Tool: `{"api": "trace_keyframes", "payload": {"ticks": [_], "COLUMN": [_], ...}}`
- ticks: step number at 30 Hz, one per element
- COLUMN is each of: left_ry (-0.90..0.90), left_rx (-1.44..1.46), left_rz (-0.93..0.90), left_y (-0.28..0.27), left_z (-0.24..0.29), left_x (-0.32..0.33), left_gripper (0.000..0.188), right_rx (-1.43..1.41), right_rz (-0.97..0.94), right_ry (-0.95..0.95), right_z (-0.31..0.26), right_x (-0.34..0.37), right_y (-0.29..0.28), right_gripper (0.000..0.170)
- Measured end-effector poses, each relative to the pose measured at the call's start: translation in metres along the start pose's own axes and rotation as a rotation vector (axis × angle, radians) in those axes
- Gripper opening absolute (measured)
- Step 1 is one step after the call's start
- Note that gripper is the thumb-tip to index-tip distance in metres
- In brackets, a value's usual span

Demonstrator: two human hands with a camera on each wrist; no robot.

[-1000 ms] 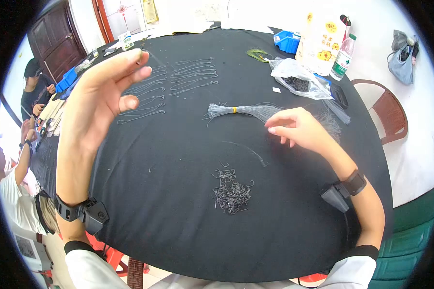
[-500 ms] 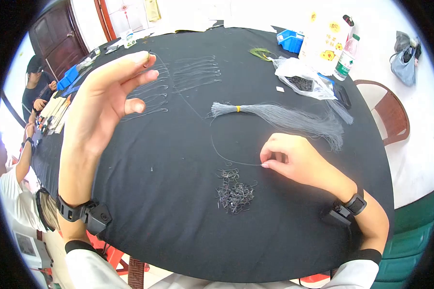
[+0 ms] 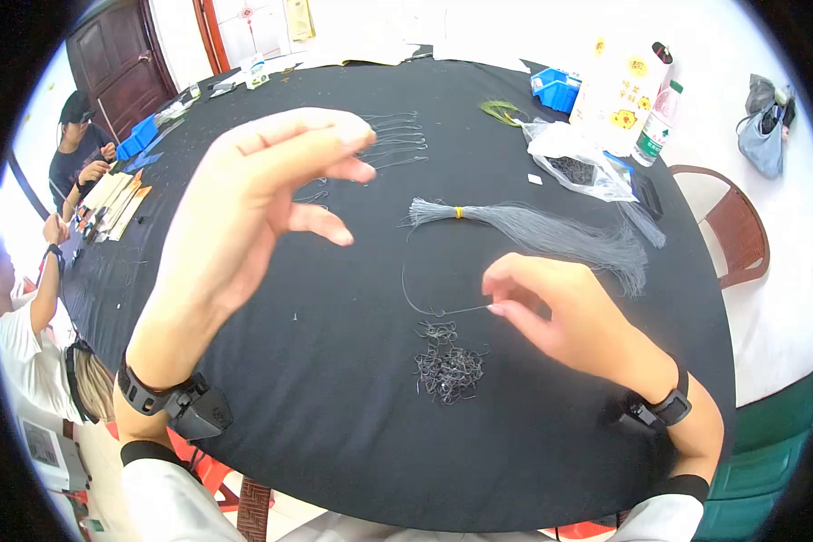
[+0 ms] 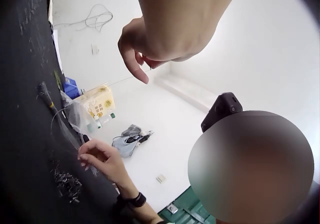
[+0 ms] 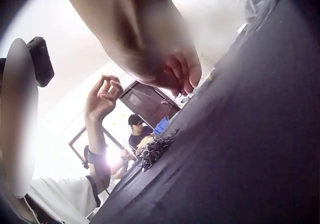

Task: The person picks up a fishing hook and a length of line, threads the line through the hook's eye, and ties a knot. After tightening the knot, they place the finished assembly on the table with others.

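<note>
My left hand (image 3: 257, 203) is raised over the left of the black table, its thumb and forefinger pinched together. A thin line runs from its fingertips in the left wrist view, where a tiny dark bit shows between them. On the right, my right hand (image 3: 583, 325) pinches the end of a clear fishing line (image 3: 405, 275), which curves over the cloth toward a bundle of fishing line (image 3: 542, 230) tied with a yellow band. Below that curve lies a pile of small dark fish hooks (image 3: 452, 372). Several lines with looped ends (image 3: 397, 144) lie in rows beyond my left hand.
A plastic bag (image 3: 574, 163) of dark hooks, a blue bin (image 3: 556, 88), a yellow-printed white package (image 3: 619, 95) and a water bottle (image 3: 658, 126) stand at the back right. Two other people sit at the left side. A brown chair (image 3: 736, 221) is at the right.
My right hand has come down from beside the bundle and picked up the line's end from the cloth. My left hand has shifted right, now covering part of the rows.
</note>
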State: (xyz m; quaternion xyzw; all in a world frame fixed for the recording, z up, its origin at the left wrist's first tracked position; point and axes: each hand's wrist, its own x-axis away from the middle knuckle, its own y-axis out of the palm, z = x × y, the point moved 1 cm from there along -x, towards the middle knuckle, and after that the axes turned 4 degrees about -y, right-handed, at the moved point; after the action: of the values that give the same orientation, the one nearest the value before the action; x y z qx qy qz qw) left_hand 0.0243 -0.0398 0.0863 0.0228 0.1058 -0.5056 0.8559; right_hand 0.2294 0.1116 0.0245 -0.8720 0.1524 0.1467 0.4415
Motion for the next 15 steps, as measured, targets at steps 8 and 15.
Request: {"api": "trace_keyframes", "payload": {"ticks": [8, 15], "left_ry": [-0.161, -0.265], "left_rx": [0.01, -0.004], "left_rz": [-0.167, -0.291], "left_y": [0.033, 0.037], "left_z": [-0.005, 0.004], "left_x": [0.004, 0.014], "left_gripper": [0.019, 0.017], "right_rx": [-0.012, 0.158], "right_rz": [0.175, 0.412], "right_ry": [-0.316, -0.475], "right_z": [-0.038, -0.038], "right_x": [-0.018, -0.021], "right_y": [0.011, 0.013], "right_gripper": [0.015, 0.022]}}
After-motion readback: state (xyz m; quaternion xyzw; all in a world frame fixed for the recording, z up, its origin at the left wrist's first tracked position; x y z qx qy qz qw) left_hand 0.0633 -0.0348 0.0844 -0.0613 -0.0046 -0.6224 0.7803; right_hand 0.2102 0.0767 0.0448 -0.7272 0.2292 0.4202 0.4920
